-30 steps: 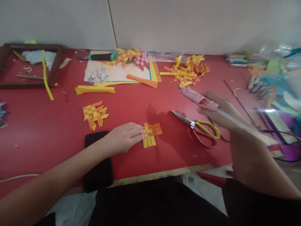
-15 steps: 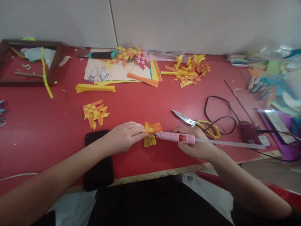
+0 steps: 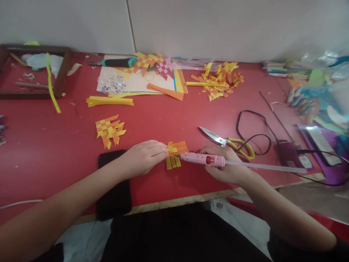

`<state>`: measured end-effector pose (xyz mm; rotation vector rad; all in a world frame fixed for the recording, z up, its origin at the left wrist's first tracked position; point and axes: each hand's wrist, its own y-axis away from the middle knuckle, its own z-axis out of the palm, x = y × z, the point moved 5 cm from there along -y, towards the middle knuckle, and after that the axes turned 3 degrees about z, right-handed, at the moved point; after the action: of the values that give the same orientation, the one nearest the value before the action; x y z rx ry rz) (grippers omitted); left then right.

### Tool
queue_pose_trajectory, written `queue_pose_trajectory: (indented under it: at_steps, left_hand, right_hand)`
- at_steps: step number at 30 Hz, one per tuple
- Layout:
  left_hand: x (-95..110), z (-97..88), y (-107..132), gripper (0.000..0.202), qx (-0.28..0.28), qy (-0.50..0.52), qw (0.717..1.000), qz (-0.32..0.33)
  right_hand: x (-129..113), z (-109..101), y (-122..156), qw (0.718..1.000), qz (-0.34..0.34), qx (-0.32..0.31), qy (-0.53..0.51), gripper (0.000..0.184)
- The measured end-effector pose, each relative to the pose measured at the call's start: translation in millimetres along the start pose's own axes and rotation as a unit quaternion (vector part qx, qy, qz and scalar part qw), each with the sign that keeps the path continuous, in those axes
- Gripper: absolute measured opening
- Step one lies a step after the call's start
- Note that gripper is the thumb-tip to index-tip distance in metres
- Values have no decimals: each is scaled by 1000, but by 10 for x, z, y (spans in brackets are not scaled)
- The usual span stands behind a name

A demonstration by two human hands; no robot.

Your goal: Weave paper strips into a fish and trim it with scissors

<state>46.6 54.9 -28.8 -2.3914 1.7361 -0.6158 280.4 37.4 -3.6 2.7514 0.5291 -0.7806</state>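
Observation:
My left hand (image 3: 145,158) is closed, its fingertips on the left end of a small woven piece of orange and yellow paper strips (image 3: 176,148). My right hand (image 3: 229,167) is wrapped round a pink glue gun (image 3: 200,159), with a long clear glue stick (image 3: 264,167) coming out of its back. The gun's dark nozzle points left and meets the woven paper, close to my left fingertips. Whether glue is coming out is too small to tell. A finished-looking woven paper fish (image 3: 110,130) lies to the upper left of my left hand.
Scissors with yellow handles (image 3: 227,142) lie open-bladed just beyond my right hand. A black phone (image 3: 114,189) sits under my left forearm. A black cord (image 3: 255,112) loops at right near a power bank (image 3: 290,156). Paper scraps (image 3: 223,80) and a wooden tray (image 3: 62,76) are farther back.
Hardly anything differs. The view has shifted very slightly, and both hands keep their places with the glue gun's nozzle still at the woven paper.

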Motion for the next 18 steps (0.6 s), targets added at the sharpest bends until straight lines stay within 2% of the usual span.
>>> queue_pose_trajectory:
  at_steps: [4,18]
  left_hand:
    - [7,-6,-7,28,3,-1,1000,5]
    - [1,2,-4,26,4,-5,1000,11]
  right_hand:
    - [-35,13,-9,1000,-16,6,18,18]
    - [-43,101,-25,996,-40,7,84,10]
